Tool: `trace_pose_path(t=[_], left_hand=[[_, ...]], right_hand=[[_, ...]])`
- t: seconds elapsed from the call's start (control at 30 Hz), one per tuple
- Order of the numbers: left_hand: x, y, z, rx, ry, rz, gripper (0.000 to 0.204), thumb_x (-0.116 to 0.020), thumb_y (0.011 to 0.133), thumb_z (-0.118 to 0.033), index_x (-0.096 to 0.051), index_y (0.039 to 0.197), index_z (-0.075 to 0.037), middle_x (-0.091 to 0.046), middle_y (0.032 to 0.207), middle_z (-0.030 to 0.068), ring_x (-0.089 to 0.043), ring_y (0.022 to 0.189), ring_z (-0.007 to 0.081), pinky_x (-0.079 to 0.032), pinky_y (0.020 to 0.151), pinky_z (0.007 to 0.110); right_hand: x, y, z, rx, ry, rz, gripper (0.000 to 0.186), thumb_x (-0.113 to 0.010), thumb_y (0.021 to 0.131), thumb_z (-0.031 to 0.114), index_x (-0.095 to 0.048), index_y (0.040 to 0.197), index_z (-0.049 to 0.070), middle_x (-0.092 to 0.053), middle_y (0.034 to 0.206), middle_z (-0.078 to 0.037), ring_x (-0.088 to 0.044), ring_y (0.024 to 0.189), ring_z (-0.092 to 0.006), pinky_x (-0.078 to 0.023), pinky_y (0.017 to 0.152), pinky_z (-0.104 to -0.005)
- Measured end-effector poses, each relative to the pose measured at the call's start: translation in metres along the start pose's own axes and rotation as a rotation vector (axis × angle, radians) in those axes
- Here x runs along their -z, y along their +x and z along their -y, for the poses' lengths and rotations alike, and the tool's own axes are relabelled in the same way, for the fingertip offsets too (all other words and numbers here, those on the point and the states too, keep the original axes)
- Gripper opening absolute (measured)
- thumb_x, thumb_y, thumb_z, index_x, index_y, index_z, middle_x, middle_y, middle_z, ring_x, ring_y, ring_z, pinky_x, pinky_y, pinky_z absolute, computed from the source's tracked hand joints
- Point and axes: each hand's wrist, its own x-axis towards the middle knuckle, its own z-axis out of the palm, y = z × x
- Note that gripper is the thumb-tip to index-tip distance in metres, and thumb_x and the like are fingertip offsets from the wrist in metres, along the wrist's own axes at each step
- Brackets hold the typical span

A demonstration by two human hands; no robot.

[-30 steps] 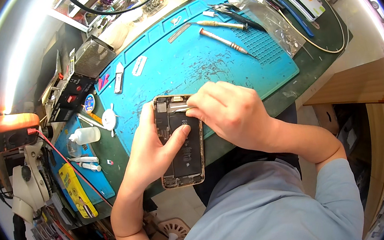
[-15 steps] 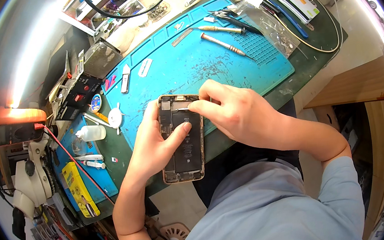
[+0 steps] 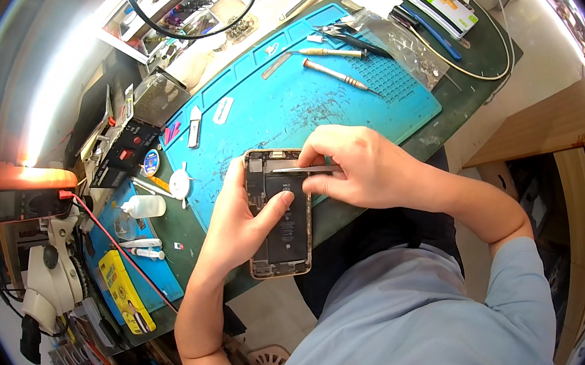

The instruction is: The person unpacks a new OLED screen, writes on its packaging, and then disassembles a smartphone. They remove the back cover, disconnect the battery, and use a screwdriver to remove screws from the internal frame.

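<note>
An opened smartphone (image 3: 260, 246), its insides bare, is held upright over the table's near edge. My left hand (image 3: 243, 220) grips it by the left side, the thumb lying across the black battery (image 3: 285, 239). In my right hand (image 3: 347, 162) a pair of slim metal tweezers (image 3: 316, 169) is pinched between thumb and fingers. Their tips reach over the phone's upper part, just above the battery. Whether they pinch anything is too small to tell. My right fingers cover part of the phone's right edge.
A blue work mat (image 3: 250, 116) holds two screwdrivers (image 3: 342, 77), pliers (image 3: 356, 37) and a utility blade (image 3: 223, 110). To the left are an orange multimeter (image 3: 30, 192), a white bottle (image 3: 144, 206), syringes (image 3: 147, 254) and a yellow packet (image 3: 126, 292). A black cable (image 3: 199, 35) loops above the mat.
My right hand's grip has turned, so the tweezers now lie more level and show more of their length. The phone and my left hand have barely moved; the whole view has shifted slightly.
</note>
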Motion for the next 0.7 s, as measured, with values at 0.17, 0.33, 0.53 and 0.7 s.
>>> trace_pose_path(t=[0.17,0.33,0.53,0.7], left_hand=[[0.0,0.002,-0.001,-0.014,-0.088,0.016,0.052,-0.074,0.091,-0.008,-0.046,0.134,0.0,-0.061,0.121,0.0087,-0.06,0.111,0.015,-0.051,0.096,0.032],[-0.002,0.0,-0.001,-0.029,-0.195,-0.002,0.063,-0.073,0.091,-0.004,-0.04,0.145,-0.003,-0.059,0.127,0.0089,-0.059,0.115,0.0145,-0.05,0.099,0.031],[-0.005,-0.002,-0.016,0.066,-0.581,0.131,0.082,-0.07,0.091,-0.002,-0.024,0.158,-0.008,-0.056,0.135,0.0157,-0.061,0.122,0.0275,-0.055,0.099,0.047],[-0.009,-0.003,-0.016,0.16,-0.674,0.268,0.084,-0.066,0.093,-0.004,-0.016,0.16,-0.009,-0.05,0.143,0.0209,-0.061,0.124,0.0373,-0.057,0.096,0.058]], right_hand=[[0.003,-0.008,0.003,0.086,-0.212,-0.096,0.015,-0.072,0.089,0.014,-0.062,0.097,0.007,-0.062,0.079,-0.008,-0.066,0.073,-0.0287,-0.054,0.062,-0.039],[-0.001,-0.01,0.007,0.119,-0.258,-0.187,0.017,-0.076,0.087,0.01,-0.063,0.097,0.006,-0.065,0.08,-0.009,-0.066,0.07,-0.0273,-0.053,0.059,-0.0338],[0.008,-0.011,0.008,0.069,-0.038,-0.124,0.014,-0.076,0.087,0.011,-0.064,0.093,0.005,-0.064,0.079,-0.008,-0.066,0.07,-0.0266,-0.053,0.059,-0.0345],[0.01,-0.018,0.015,0.235,-0.459,-0.19,0.015,-0.074,0.087,0.013,-0.065,0.097,0.007,-0.061,0.075,-0.007,-0.066,0.069,-0.0262,-0.053,0.058,-0.0357]])
